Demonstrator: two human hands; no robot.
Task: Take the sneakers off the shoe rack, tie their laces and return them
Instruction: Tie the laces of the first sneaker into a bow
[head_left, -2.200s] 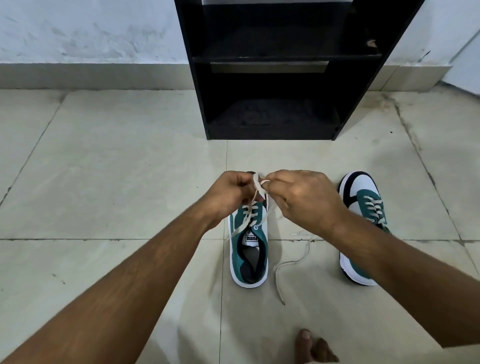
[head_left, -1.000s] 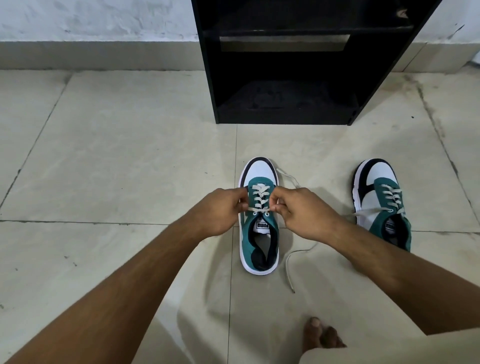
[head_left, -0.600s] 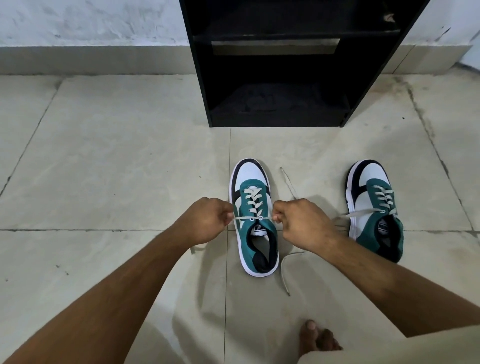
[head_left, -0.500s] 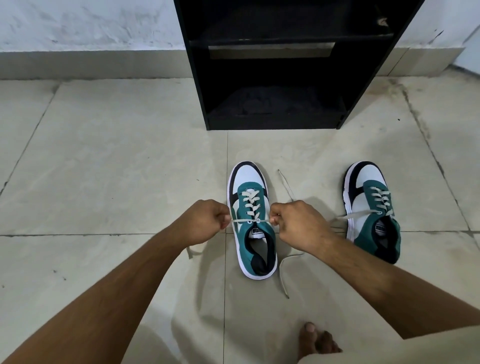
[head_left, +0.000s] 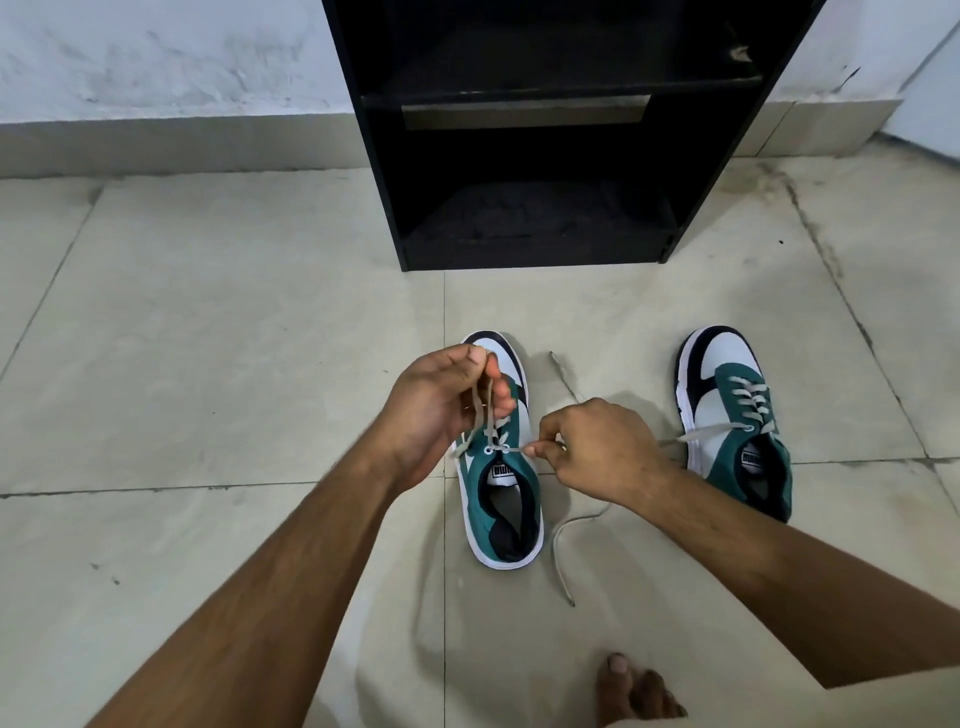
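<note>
Two teal, white and black sneakers stand on the tiled floor, toes toward the rack. The near sneaker (head_left: 503, 499) is in the middle. My left hand (head_left: 441, 405) is raised over its toe and pinches one pale lace (head_left: 480, 410) into a loop. My right hand (head_left: 597, 449) sits just right of that shoe, pinching the other lace end, which is pulled taut from the top eyelet. More lace trails loose on the floor (head_left: 563, 551). The second sneaker (head_left: 737, 421) stands to the right with loose laces.
A black shoe rack (head_left: 540, 130) with bare shelves stands against the white wall, straight ahead of the shoes. My bare toes (head_left: 634, 691) show at the bottom edge. Pale tiled floor (head_left: 223, 322) stretches left and right.
My left hand has lifted up and forward over the shoe's toe, drawing its lace into a loop. My right hand has stayed low, still pulling its lace sideways.
</note>
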